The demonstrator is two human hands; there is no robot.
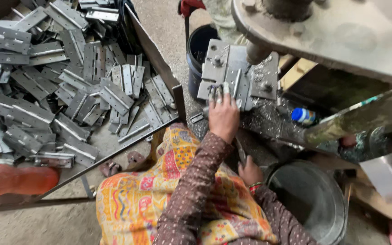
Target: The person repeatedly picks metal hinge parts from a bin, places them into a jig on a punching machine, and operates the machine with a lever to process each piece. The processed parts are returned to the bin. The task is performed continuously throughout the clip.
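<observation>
My left hand (223,117) reaches forward to the drill press table (263,77), its grimy fingertips pressing a grey metal hinge (230,86) flat on the plate just left of the spindle (256,52). Metal shavings lie around the plate. My right hand (249,171) is low by my lap, beside the rim of a grey metal bucket (311,199). Its fingers curl around the lower end of a thin dark bar (240,152), though the grip itself is partly hidden. Both arms wear brown dotted sleeves over a patterned yellow cloth (141,204).
A large tray (159,68) on the left holds a heap of several grey hinges (60,86). A dark bucket (200,50) stands behind the press table. A blue-capped bottle (303,116) lies to the right, an orange object (14,179) at the lower left, and sandals (123,163) on the floor.
</observation>
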